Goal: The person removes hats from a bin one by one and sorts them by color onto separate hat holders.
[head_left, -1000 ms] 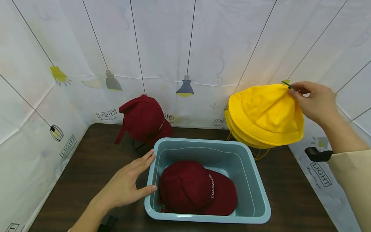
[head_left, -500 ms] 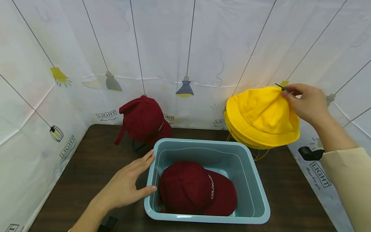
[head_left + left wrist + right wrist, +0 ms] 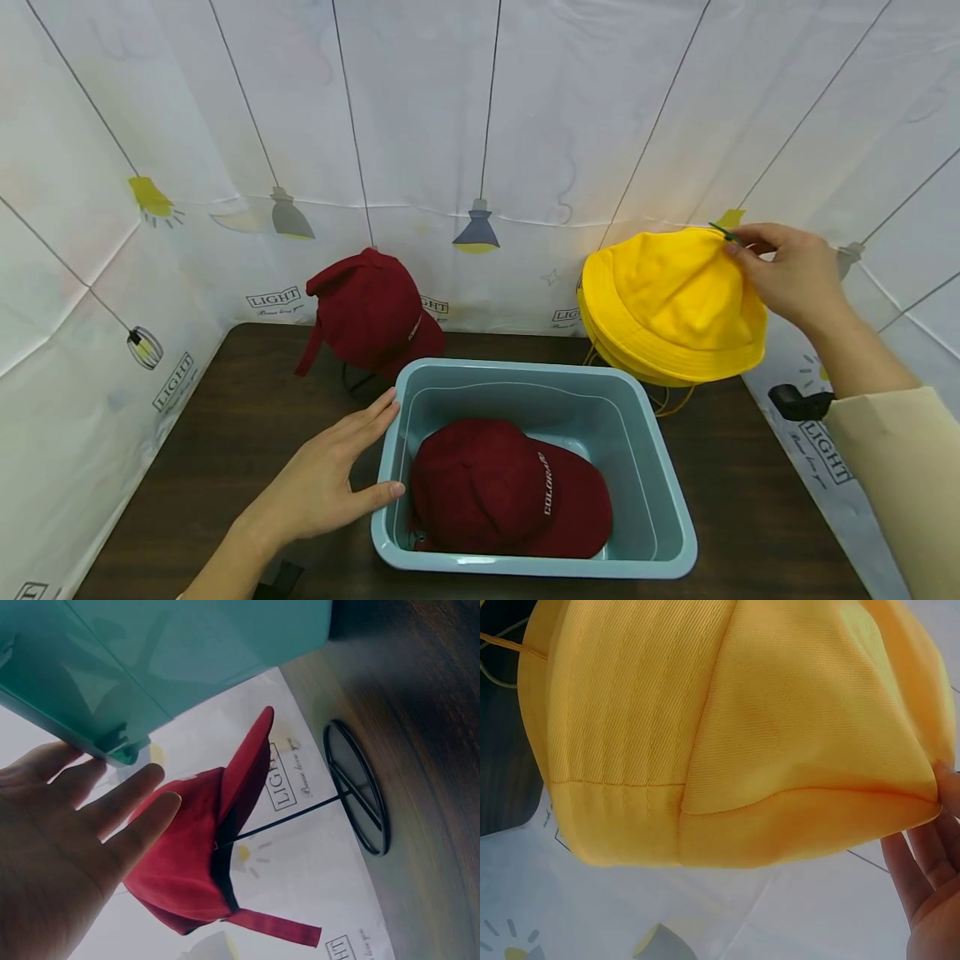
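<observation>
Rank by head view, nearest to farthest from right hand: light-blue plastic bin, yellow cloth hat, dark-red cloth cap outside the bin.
1. Yellow hat: back right, pinched by right hand.
2. Blue bin: front centre.
3. Red cap: back left.

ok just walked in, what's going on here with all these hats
A person is handling hats at a dark table. The right grip pinches a yellow hat at its top, by a small green stem. The left grip touches the left rim of a light-blue bin. One dark red cap lies inside the bin, brim to the right. Another red cap sits on a black wire stand behind the bin, to the left.
</observation>
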`<control>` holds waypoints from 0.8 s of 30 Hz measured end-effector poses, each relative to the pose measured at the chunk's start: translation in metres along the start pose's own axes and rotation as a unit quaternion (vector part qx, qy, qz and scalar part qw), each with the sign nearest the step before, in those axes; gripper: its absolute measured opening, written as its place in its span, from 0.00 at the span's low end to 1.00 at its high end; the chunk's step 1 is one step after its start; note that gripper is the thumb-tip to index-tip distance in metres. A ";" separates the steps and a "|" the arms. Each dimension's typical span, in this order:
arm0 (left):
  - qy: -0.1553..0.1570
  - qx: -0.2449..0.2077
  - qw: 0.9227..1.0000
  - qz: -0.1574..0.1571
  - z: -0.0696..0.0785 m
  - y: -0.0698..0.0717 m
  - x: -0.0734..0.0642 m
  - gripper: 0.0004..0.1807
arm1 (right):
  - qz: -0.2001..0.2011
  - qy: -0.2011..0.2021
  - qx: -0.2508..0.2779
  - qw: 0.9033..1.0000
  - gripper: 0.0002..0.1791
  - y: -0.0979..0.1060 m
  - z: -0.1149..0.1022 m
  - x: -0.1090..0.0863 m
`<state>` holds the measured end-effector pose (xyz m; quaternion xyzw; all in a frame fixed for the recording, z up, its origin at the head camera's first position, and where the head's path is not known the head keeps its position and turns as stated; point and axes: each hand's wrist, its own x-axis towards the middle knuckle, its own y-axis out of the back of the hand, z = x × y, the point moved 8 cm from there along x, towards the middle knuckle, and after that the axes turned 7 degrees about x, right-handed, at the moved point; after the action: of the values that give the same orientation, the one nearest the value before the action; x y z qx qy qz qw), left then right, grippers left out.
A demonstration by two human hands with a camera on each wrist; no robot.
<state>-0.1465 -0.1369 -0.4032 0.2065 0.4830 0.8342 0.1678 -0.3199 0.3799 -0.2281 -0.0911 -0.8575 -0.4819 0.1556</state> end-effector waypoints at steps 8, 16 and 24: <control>0.004 0.004 1.000 0.000 -0.001 -0.001 -0.001 0.50 | -0.001 0.004 -0.008 1.000 0.24 -0.007 -0.007 0.002; 0.004 0.003 1.000 0.001 -0.001 -0.001 -0.001 0.50 | -0.008 -0.017 -0.012 1.000 0.26 -0.010 0.002 -0.001; -0.004 -0.001 1.000 0.003 0.000 0.000 0.000 0.49 | -0.005 -0.010 -0.011 1.000 0.25 -0.012 0.004 -0.006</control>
<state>-0.1470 -0.1367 -0.4037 0.2112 0.4809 0.8344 0.1669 -0.3186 0.3770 -0.2416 -0.0936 -0.8542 -0.4908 0.1439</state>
